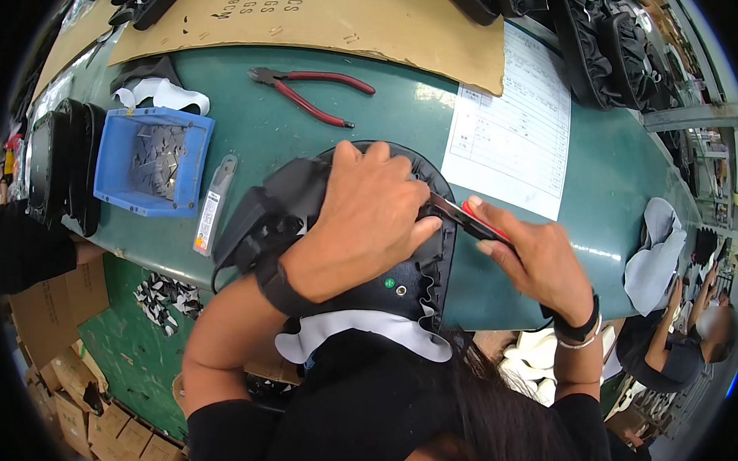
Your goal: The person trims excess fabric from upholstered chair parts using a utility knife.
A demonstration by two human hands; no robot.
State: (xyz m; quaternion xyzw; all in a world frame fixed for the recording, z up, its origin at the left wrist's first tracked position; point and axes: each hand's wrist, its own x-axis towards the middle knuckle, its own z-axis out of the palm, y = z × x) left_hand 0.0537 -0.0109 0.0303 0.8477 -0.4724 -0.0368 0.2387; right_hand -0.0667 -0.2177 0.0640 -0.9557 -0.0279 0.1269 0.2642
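A black padded cover piece (424,273) with a ruffled edge and a white lining lies on the green table (315,126) right in front of me. My left hand (368,214) presses down on top of it, fingers curled over its upper edge. My right hand (531,256) grips a red-handled tool (467,218) whose metal tip points left into the cover's edge, under my left fingertips. A black device is strapped to my left wrist (262,227).
Red-handled pliers (313,91) lie farther back beside a cardboard sheet (335,18). A blue bin (152,162) of small metal pieces and a utility knife (213,206) sit left. A printed paper (513,133) lies right, a grey cloth (654,255) beyond. Another person sits at lower right.
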